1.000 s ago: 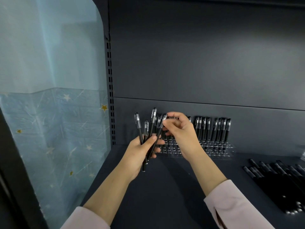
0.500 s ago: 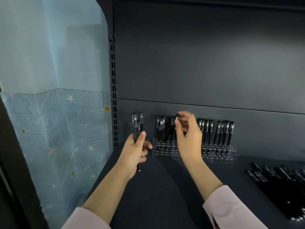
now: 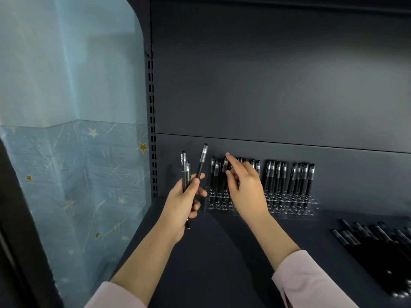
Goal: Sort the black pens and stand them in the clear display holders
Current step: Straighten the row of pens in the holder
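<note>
While left hand (image 3: 182, 203) grips pens (image 3: 201, 165), right hand (image 3: 246, 187) touches standing pen (image 3: 225, 166).

Over the dark shelf (image 3: 222, 252), the person's left hand (image 3: 186, 201) grips a small bunch of black pens (image 3: 185, 172), caps up, with one tilted pen (image 3: 201, 162) leaning right. The right hand (image 3: 246, 190) reaches to the far clear display holder (image 3: 311, 211), its index finger straight up along a standing pen (image 3: 225, 166) and the thumb close beside it, though I cannot tell if it pinches. Further right a row of pens (image 3: 287, 176) stands upright in the holder, loose pens (image 3: 378, 241) lie at the near right, and starred blue paper (image 3: 77, 174) covers the left wall.
</note>
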The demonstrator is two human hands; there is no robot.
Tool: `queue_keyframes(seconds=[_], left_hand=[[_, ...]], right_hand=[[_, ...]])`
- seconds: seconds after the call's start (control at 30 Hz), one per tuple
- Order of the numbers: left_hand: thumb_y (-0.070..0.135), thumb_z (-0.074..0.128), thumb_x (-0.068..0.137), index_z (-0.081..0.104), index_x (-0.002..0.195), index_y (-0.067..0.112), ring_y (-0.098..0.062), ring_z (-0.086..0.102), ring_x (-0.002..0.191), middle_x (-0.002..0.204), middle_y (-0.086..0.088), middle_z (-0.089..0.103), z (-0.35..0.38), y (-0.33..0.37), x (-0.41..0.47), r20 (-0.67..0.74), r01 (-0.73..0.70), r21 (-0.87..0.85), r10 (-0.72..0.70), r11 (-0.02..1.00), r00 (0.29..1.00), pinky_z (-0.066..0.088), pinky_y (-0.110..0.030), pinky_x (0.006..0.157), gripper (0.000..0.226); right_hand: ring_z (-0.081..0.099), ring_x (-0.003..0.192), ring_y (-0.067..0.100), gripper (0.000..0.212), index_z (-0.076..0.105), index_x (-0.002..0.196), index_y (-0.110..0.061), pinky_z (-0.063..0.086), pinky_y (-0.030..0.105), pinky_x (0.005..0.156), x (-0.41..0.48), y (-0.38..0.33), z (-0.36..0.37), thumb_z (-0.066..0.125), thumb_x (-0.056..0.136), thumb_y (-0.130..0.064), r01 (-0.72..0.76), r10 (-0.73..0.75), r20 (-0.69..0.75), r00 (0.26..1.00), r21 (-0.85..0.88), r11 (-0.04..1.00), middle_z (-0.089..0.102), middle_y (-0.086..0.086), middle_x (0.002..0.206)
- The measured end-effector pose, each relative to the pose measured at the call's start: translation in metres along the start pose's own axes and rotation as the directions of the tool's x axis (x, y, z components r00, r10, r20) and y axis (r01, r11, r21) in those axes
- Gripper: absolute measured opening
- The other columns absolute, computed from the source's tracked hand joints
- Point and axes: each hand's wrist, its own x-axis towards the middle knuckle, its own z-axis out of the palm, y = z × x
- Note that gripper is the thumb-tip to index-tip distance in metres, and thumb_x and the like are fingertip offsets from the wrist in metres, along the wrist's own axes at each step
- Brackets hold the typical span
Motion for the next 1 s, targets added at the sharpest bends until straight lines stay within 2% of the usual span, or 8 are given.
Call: queue_keyframes(seconds=[0.2,0.33,0.5,0.6,0.67,0.83,0.93,1.0], left_hand=[[0.028,0.051,0.100,0.059,0.111,0.016,-0.007,0.038,0.046,0.069,0.005,0.068,0.004,0.000,-0.003,0.027,-0.006,0.031,0.006,0.999,1.000,0.026,-0.018,0.039,0.018],[0.028,0.051,0.100,0.058,0.109,0.015,-0.007,0.038,0.046,0.070,0.004,0.069,0.005,-0.001,-0.003,0.024,0.005,0.022,-0.005,1.000,1.000,0.026,-0.018,0.039,0.017],[0.031,0.051,0.100,0.060,0.111,0.015,-0.009,0.039,0.046,0.073,0.001,0.070,0.006,-0.001,-0.003,0.051,0.023,0.037,-0.025,0.999,0.998,0.026,-0.019,0.040,0.021],[0.032,0.052,0.100,0.062,0.110,0.016,-0.009,0.040,0.046,0.074,0.000,0.071,0.009,-0.002,-0.006,0.089,0.035,0.094,-0.043,0.995,0.995,0.026,-0.019,0.040,0.022],[0.034,0.052,0.100,0.063,0.108,0.018,-0.008,0.039,0.046,0.074,-0.001,0.071,0.011,-0.003,-0.009,0.117,0.044,0.134,-0.060,0.990,0.991,0.027,-0.018,0.040,0.021],[0.036,0.051,0.100,0.064,0.106,0.020,-0.008,0.039,0.045,0.077,-0.003,0.071,0.012,-0.003,-0.010,0.141,0.041,0.162,-0.064,0.986,0.988,0.026,-0.018,0.040,0.021],[0.037,0.051,0.100,0.061,0.108,0.019,-0.008,0.036,0.044,0.073,-0.002,0.070,0.011,-0.004,-0.008,0.103,0.057,0.160,-0.074,0.985,0.992,0.024,-0.018,0.039,0.022],[0.037,0.050,0.100,0.060,0.109,0.018,-0.008,0.033,0.043,0.068,0.001,0.065,0.009,-0.004,-0.006,0.063,0.074,0.153,-0.084,0.985,0.994,0.024,-0.018,0.038,0.024]], right_hand=[[0.039,0.068,0.007,0.049,0.042,0.144,-0.023,0.037,0.012,0.066,0.005,0.004,-0.001,0.048,0.098,-0.008,-0.031,0.028,0.087,0.996,0.032,0.999,0.042,-0.005,0.082],[0.044,0.079,0.014,0.047,0.041,0.144,-0.026,0.046,0.028,0.074,0.001,0.008,0.001,0.046,0.099,-0.013,-0.065,0.062,0.157,0.986,0.013,0.998,0.044,-0.003,0.089],[0.045,0.072,0.006,0.043,0.041,0.144,-0.028,0.037,0.011,0.071,-0.001,0.002,-0.006,0.044,0.101,-0.024,-0.166,0.142,0.139,0.980,0.181,0.969,0.048,-0.009,0.085],[0.057,0.085,0.000,0.037,0.050,0.135,-0.029,0.044,0.011,0.079,0.004,-0.009,-0.014,0.049,0.099,-0.032,-0.334,0.279,0.189,0.942,0.421,0.843,0.061,-0.014,0.097],[0.062,0.091,0.006,0.030,0.057,0.126,-0.027,0.050,0.024,0.083,0.007,-0.016,-0.016,0.056,0.096,-0.030,-0.387,0.330,0.205,0.922,0.541,0.747,0.067,-0.006,0.099],[0.066,0.080,0.013,0.025,0.058,0.113,-0.023,0.055,0.030,0.077,0.007,-0.020,-0.020,0.064,0.091,-0.013,-0.415,0.401,0.193,0.896,0.685,0.598,0.069,0.015,0.092],[0.066,0.077,0.015,0.025,0.054,0.113,-0.017,0.054,0.025,0.071,0.009,-0.019,-0.024,0.062,0.091,-0.008,-0.368,0.471,0.086,0.878,0.749,0.551,0.068,0.017,0.092],[0.067,0.077,0.017,0.022,0.052,0.109,-0.018,0.055,0.025,0.071,0.011,-0.016,-0.029,0.061,0.092,-0.007,-0.314,0.528,-0.044,0.848,0.762,0.566,0.065,0.009,0.090]])
